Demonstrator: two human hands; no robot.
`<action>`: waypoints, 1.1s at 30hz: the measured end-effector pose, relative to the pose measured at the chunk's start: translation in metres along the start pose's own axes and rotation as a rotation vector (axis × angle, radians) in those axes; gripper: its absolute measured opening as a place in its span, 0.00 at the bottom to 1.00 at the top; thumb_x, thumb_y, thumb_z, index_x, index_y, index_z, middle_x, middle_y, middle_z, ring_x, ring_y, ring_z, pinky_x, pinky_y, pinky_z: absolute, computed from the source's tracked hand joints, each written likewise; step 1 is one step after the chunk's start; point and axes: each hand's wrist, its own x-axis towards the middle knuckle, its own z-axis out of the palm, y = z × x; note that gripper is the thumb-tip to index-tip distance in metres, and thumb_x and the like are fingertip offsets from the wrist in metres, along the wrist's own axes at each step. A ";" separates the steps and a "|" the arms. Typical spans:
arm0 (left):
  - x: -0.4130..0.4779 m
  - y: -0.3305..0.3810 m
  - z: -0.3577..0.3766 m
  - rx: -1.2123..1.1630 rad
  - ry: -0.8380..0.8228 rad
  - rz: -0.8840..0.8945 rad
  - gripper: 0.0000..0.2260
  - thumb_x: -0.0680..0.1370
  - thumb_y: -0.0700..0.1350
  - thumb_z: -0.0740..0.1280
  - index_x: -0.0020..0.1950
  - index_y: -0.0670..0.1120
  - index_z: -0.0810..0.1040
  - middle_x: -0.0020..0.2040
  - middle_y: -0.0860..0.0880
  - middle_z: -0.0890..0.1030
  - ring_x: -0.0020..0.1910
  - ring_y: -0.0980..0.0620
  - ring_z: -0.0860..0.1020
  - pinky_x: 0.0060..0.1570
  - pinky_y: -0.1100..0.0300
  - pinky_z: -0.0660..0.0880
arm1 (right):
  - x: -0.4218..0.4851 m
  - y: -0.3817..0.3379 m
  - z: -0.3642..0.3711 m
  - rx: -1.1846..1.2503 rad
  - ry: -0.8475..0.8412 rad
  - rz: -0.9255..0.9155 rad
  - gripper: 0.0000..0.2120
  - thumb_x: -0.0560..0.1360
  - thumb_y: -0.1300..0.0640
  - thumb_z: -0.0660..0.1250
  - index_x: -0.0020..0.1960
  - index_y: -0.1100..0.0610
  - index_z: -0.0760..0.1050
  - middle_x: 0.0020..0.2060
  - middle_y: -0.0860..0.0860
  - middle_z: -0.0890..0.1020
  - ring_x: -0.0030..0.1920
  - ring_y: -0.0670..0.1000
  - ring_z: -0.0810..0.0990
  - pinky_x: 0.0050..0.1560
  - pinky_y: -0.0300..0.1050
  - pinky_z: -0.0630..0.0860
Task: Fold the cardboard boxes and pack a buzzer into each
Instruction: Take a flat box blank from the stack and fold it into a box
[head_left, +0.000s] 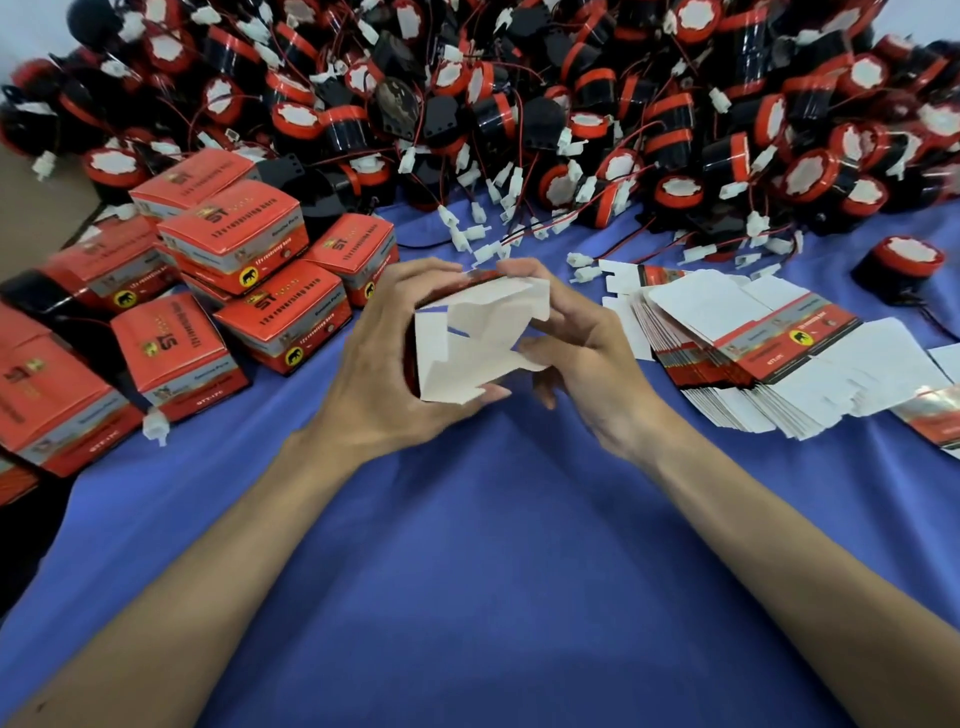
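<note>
A half-folded cardboard box (467, 358) is held above the blue tablecloth (467, 545), its white inner flaps facing me. My left hand (384, 358) grips its left side, fingers curled over the top and thumb under the bottom edge. My right hand (576, 343) holds the right side, fingers bent against the white flaps. A huge heap of black-and-red buzzers (519, 104) with red wires and white plugs fills the far side of the table. A fanned stack of flat unfolded boxes (753, 353) lies to the right.
Several closed red boxes (234, 244) are stacked at the left. One single buzzer (901, 267) stands apart at the far right. A loose white plug (155, 426) lies near the left boxes. Blue cloth stretches toward me between my forearms.
</note>
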 end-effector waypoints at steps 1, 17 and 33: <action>0.000 0.000 0.000 -0.042 0.014 -0.036 0.32 0.70 0.61 0.73 0.62 0.41 0.69 0.61 0.43 0.73 0.61 0.50 0.73 0.61 0.56 0.70 | 0.000 -0.001 0.000 -0.031 0.002 -0.006 0.28 0.70 0.72 0.57 0.59 0.44 0.74 0.46 0.41 0.82 0.35 0.44 0.74 0.25 0.38 0.67; 0.001 0.011 0.002 -0.062 0.167 -0.187 0.19 0.78 0.48 0.56 0.50 0.32 0.75 0.46 0.47 0.77 0.43 0.55 0.74 0.45 0.66 0.68 | -0.007 -0.005 0.017 -0.052 0.125 -0.071 0.08 0.77 0.64 0.65 0.50 0.54 0.69 0.42 0.56 0.79 0.28 0.49 0.82 0.24 0.29 0.70; 0.000 0.012 0.001 -0.041 0.339 -0.068 0.08 0.77 0.39 0.57 0.49 0.40 0.75 0.42 0.40 0.79 0.42 0.61 0.73 0.46 0.67 0.65 | -0.010 -0.003 0.022 -0.041 0.236 -0.073 0.05 0.76 0.54 0.65 0.43 0.52 0.71 0.27 0.46 0.78 0.21 0.53 0.77 0.24 0.30 0.64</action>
